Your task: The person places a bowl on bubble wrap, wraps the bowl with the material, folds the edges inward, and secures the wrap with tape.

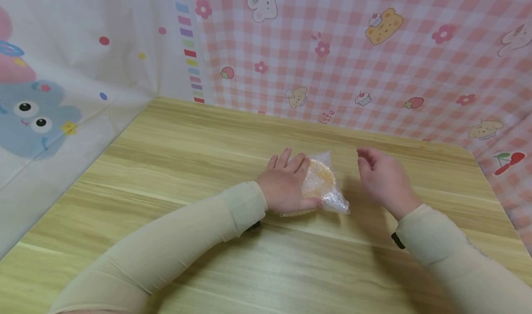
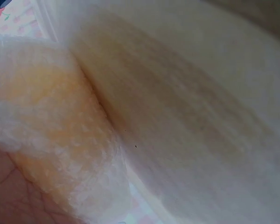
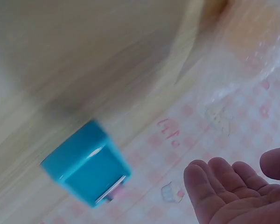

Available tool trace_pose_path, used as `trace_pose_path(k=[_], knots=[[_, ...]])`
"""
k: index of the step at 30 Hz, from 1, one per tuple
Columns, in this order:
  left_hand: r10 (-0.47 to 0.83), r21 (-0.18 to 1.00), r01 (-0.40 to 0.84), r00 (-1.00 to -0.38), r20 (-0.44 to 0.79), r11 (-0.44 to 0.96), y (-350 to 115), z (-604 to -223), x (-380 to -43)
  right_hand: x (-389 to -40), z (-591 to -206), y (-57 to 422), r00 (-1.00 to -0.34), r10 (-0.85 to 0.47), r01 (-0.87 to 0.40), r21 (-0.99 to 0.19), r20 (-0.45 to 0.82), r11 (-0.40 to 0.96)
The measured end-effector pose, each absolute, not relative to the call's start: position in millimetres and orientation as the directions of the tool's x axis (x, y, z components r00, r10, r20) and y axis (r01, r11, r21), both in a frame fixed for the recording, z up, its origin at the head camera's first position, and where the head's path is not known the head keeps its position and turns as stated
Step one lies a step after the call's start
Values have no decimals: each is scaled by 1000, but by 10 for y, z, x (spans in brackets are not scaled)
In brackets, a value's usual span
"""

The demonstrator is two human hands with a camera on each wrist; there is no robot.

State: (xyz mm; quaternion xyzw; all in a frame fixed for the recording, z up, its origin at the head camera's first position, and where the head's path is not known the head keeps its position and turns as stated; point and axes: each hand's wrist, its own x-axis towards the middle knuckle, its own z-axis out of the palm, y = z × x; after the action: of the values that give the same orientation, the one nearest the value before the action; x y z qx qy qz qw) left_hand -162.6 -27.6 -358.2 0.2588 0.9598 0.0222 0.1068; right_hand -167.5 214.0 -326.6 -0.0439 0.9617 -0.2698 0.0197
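Note:
A bubble-wrap package (image 1: 326, 184) lies on the table, with a round yellow-orange thing showing through the clear plastic; its exact kind cannot be told. My left hand (image 1: 287, 184) rests palm down over the left part of it, fingers spread. Close up in the left wrist view, the bubble wrap (image 2: 60, 121) touches the palm. To the right of the package, apart from it, my right hand (image 1: 382, 178) is raised above the table. Its fingers (image 3: 219, 179) are loosely bent, and nothing is between them and the thumb.
A glossy blue box-like object (image 3: 86, 163) with a thin metal edge and a pink bit appears in the right wrist view; I cannot see it in the head view. Behind the wood-grain table (image 1: 199, 143) hangs a pink checked cloth (image 1: 345, 69), with a white printed sheet (image 1: 124, 69) at left.

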Motion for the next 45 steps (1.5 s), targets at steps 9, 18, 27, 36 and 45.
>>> trace_pose_path(k=[9, 18, 27, 36, 45], knots=[[503, 105, 492, -842, -194, 864, -280, -3576, -1628, -1691, -3283, 2354, -994, -96, -60, -469, -54, 881], [502, 92, 493, -843, -195, 865, -264, -3583, -1632, -1745, -3299, 2636, -992, -22, 32, -408, -127, 912], [496, 95, 487, -844, -204, 868, -251, -3569, -1628, -1801, -3359, 2902, -987, 18, 71, -345, -157, 936], [496, 99, 487, -845, -198, 868, -251, -3576, -1626, -1847, -3392, 2950, -957, 14, 98, -279, -289, 955], [491, 97, 481, -848, -200, 871, -245, -3592, -1627, -1869, -3449, 2979, -948, -43, 40, -251, -314, 967]])
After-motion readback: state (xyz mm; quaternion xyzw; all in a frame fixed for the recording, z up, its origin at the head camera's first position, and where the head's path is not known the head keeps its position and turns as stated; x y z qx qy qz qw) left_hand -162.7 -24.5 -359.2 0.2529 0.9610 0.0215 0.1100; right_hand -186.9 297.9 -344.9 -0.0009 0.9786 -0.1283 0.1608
